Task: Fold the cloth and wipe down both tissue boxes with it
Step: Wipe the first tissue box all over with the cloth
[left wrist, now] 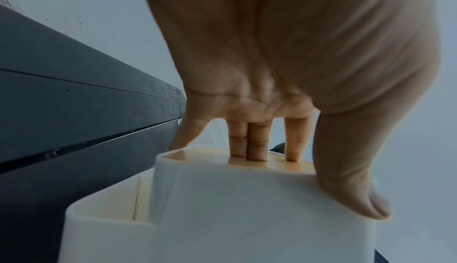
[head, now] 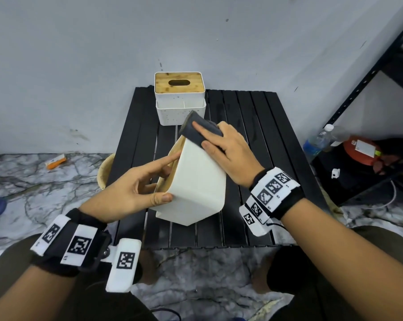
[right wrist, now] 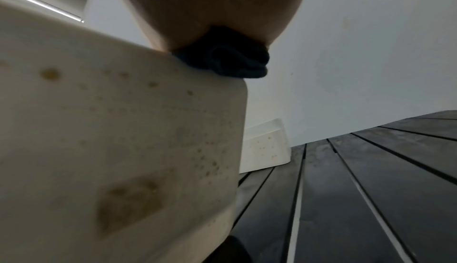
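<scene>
A white tissue box [head: 196, 181] with a wooden lid is tipped on its side on the black slatted table [head: 253, 126], lid facing left. My left hand [head: 149, 179] grips it, fingers [left wrist: 249, 146] on the wooden lid and thumb on the white wall [left wrist: 247, 218]. My right hand [head: 226, 149] presses a folded dark grey cloth [head: 196, 128] against the box's far upper edge. The right wrist view shows the cloth [right wrist: 230, 62] under my palm and brown stains on the box [right wrist: 123, 150]. A second white tissue box [head: 179, 98] with a wooden lid stands upright at the table's back.
A wall rises right behind the table. A black metal shelf [head: 367, 75] stands at the right with a water bottle [head: 316, 142] and a red item [head: 360, 151] at its foot. A round tan object [head: 104, 170] sits left of the table. An orange packet [head: 55, 162] lies on the marble floor.
</scene>
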